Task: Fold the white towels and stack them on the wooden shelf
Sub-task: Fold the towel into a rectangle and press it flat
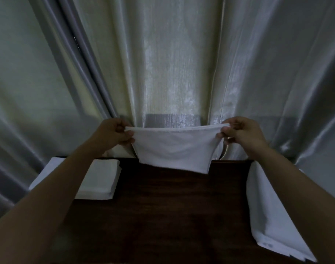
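Note:
A small white towel (173, 147) hangs in the air above the far edge of the dark wooden shelf (172, 210). My left hand (113, 133) pinches its upper left corner and my right hand (241, 133) pinches its upper right corner, so the top edge is stretched between them. The towel looks doubled over, and its bottom edge dangles just over the wood. A stack of folded white towels (100, 179) lies on the shelf's left side, partly hidden by my left forearm.
More white towel cloth (267, 212) lies along the shelf's right edge under my right forearm. Shiny pale curtains (172, 63) hang close behind the shelf and fill the whole background.

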Action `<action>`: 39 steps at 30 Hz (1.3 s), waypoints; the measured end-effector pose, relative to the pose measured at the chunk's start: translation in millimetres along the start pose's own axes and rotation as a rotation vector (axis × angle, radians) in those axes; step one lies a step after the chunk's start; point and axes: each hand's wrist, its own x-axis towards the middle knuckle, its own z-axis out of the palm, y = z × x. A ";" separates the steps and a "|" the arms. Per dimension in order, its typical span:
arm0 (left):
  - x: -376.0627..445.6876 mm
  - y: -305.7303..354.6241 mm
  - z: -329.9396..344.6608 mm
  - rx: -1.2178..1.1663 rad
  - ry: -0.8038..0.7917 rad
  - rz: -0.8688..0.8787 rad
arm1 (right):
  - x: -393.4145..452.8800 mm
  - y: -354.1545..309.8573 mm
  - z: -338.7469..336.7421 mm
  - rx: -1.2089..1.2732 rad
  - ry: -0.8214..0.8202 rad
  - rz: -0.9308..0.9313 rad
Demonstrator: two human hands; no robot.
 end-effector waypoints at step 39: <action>-194.5 -213.0 59.4 0.410 -0.401 -0.404 | -190.2 199.7 -3.3 -0.604 -0.496 0.262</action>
